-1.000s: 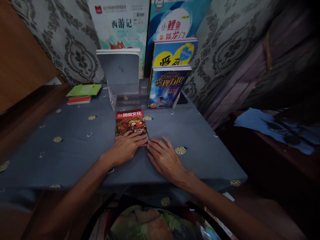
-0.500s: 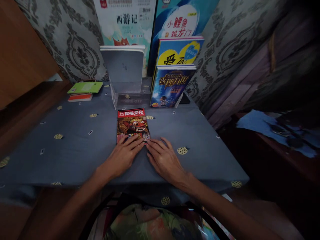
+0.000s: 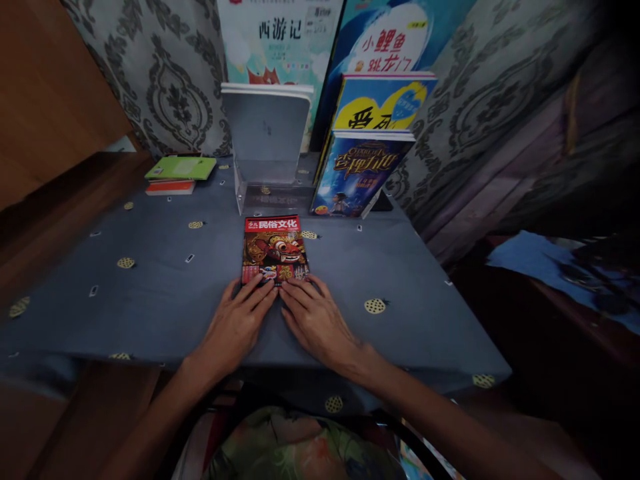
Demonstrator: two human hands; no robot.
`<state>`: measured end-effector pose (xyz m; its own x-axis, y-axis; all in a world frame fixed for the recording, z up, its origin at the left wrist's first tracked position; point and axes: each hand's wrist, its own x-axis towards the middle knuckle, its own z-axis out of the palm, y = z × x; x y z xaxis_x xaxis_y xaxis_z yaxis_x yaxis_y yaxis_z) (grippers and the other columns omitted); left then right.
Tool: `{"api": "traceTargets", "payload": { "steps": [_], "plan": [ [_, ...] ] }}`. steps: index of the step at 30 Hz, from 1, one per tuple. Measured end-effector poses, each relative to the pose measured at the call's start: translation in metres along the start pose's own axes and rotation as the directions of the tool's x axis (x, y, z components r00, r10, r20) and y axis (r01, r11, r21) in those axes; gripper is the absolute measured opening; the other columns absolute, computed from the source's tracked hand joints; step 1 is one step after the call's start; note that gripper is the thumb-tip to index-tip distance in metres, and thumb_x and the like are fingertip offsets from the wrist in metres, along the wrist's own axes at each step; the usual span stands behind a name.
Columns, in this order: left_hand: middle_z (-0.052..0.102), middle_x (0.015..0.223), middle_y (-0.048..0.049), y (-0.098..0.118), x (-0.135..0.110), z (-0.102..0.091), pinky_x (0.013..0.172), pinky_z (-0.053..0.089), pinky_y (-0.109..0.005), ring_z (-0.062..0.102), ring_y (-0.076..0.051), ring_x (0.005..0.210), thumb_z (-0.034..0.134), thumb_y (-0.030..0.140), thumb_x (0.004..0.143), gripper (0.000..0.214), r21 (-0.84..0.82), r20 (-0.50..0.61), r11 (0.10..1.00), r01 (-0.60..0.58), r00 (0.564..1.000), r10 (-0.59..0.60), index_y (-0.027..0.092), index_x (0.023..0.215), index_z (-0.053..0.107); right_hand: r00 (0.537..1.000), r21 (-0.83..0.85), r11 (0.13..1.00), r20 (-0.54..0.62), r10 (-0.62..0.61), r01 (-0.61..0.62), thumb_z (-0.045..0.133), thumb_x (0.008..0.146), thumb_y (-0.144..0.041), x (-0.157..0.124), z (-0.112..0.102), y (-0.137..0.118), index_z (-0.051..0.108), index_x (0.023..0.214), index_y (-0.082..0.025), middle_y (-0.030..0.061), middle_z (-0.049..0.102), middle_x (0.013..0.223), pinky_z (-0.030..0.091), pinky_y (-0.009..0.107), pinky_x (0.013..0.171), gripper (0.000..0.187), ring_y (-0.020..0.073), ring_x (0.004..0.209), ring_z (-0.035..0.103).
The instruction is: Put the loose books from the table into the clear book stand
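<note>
A small book with a red title band and a mask picture on its cover (image 3: 276, 250) lies flat on the patterned grey-blue tablecloth (image 3: 165, 307). My left hand (image 3: 239, 321) rests with outstretched fingers on the book's lower left edge. Beside it, my right hand (image 3: 316, 320) lies with fingers stretched out, the tips at the book's lower right edge. Neither hand grips anything. Just beyond the book stands a clear acrylic stand (image 3: 275, 200) with a grey-covered book (image 3: 267, 130) upright in it.
Blue books (image 3: 357, 177) stand upright at the back right, with tall picture books (image 3: 280, 33) behind. A green book (image 3: 187, 168) lies on an orange one (image 3: 170, 188) at the back left. Patterned wall covering (image 3: 180, 100) rises behind the table. Blue cloth (image 3: 540, 260) lies off to the right.
My hands have drawn slightly back toward me on the book, uncovering more of its lower cover. The whole view has shifted a little, so things appear farther right.
</note>
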<state>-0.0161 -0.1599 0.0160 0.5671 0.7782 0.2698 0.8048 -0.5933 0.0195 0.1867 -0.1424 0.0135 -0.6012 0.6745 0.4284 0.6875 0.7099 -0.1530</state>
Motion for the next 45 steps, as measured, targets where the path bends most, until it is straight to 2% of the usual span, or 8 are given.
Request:
{"api": "traceTargets", "payload": {
  "steps": [15, 20, 27, 30, 33, 36, 41, 45],
  "plan": [
    [0.061, 0.142, -0.0095, -0.030, -0.031, -0.011, 0.108, 0.044, -0.048, 0.056, -0.026, 0.132, 0.042, 0.010, 0.094, 0.048, -0.073, -0.036, 0.986, 0.149, 0.988, -0.151, 0.022, 0.138, 0.057, 0.990, 0.158, 0.985, 0.110, -0.089, 0.071, 0.054, 0.097, -0.020, 0.046, 0.004, -0.020, 0.068, 0.118, -0.016, 0.0108, 0.073, 0.118, 0.043, 0.046, 0.109, 0.026, 0.0243, 0.116, 0.062],
    [0.060, 0.141, -0.0126, -0.060, -0.003, -0.001, 0.111, 0.043, -0.050, 0.052, -0.028, 0.136, 0.041, 0.032, 0.101, 0.043, -0.155, -0.081, 0.958, 0.243, 0.963, -0.257, 0.021, 0.140, 0.055, 0.993, 0.137, 0.984, 0.034, 0.112, -0.116, 0.054, 0.096, -0.024, 0.062, 0.008, 0.016, 0.066, 0.123, -0.018, 0.0149, 0.062, 0.137, 0.044, 0.049, 0.106, 0.031, 0.0289, 0.127, 0.055],
    [0.060, 0.140, -0.0171, -0.083, 0.067, 0.024, 0.113, 0.038, -0.054, 0.050, -0.033, 0.137, 0.051, 0.037, 0.094, 0.048, -0.436, -0.018, 0.826, 0.358, 0.914, -0.405, 0.018, 0.138, 0.055, 0.910, 0.039, 0.909, -0.003, 0.415, -0.415, 0.053, 0.093, -0.031, 0.069, 0.033, 0.066, 0.056, 0.137, -0.013, 0.0221, 0.051, 0.145, 0.041, 0.055, 0.107, 0.047, 0.0357, 0.135, 0.047],
    [0.068, 0.129, -0.0130, -0.083, 0.081, 0.029, 0.110, 0.042, -0.047, 0.060, -0.029, 0.123, 0.059, 0.034, 0.088, 0.042, -0.690, -0.072, 0.656, 0.305, 0.873, -0.482, 0.021, 0.128, 0.061, 0.920, 0.049, 0.920, -0.028, 0.390, -0.389, 0.051, 0.094, -0.029, 0.064, 0.040, 0.072, 0.055, 0.137, -0.011, 0.0237, 0.050, 0.145, 0.041, 0.053, 0.108, 0.047, 0.0348, 0.135, 0.047],
    [0.074, 0.110, -0.0096, -0.088, 0.087, 0.030, 0.094, 0.053, -0.039, 0.068, -0.026, 0.105, 0.071, 0.032, 0.078, 0.044, -0.929, 0.039, 0.259, 0.266, 0.763, -0.645, 0.020, 0.119, 0.063, 0.925, 0.075, 0.929, -0.089, 0.369, -0.363, 0.050, 0.093, -0.029, 0.061, 0.047, 0.074, 0.056, 0.136, -0.015, 0.0209, 0.051, 0.144, 0.043, 0.053, 0.107, 0.045, 0.0336, 0.133, 0.048],
    [0.074, 0.099, -0.0079, -0.092, 0.092, 0.028, 0.072, 0.056, -0.030, 0.072, -0.022, 0.086, 0.081, 0.028, 0.068, 0.049, -0.960, 0.269, -0.133, 0.248, 0.674, -0.688, 0.019, 0.113, 0.062, 0.920, 0.117, 0.930, -0.145, 0.363, -0.349, 0.049, 0.094, -0.030, 0.060, 0.053, 0.076, 0.059, 0.134, -0.018, 0.0184, 0.053, 0.143, 0.042, 0.054, 0.109, 0.043, 0.0333, 0.133, 0.049],
    [0.076, 0.087, -0.0083, -0.085, 0.101, 0.021, 0.065, 0.057, -0.029, 0.072, -0.019, 0.070, 0.085, 0.021, 0.062, 0.041, -0.885, 0.442, -0.379, 0.269, 0.739, -0.508, 0.013, 0.098, 0.067, 0.870, 0.332, 0.871, -0.215, 0.444, -0.363, 0.046, 0.094, -0.033, 0.058, 0.061, 0.084, 0.056, 0.137, -0.018, 0.0183, 0.048, 0.149, 0.039, 0.056, 0.113, 0.047, 0.0329, 0.139, 0.044],
    [0.078, 0.093, -0.0085, -0.081, 0.106, 0.001, 0.064, 0.057, -0.026, 0.073, -0.019, 0.072, 0.088, 0.024, 0.060, 0.049, -0.904, 0.360, -0.390, 0.174, 0.802, -0.476, 0.014, 0.104, 0.069, 0.750, 0.688, 0.622, -0.170, 0.639, -0.374, 0.050, 0.090, -0.044, 0.065, 0.048, 0.096, 0.059, 0.130, -0.017, 0.0164, 0.064, 0.132, 0.047, 0.053, 0.105, 0.049, 0.0322, 0.126, 0.057]
  ]
}}
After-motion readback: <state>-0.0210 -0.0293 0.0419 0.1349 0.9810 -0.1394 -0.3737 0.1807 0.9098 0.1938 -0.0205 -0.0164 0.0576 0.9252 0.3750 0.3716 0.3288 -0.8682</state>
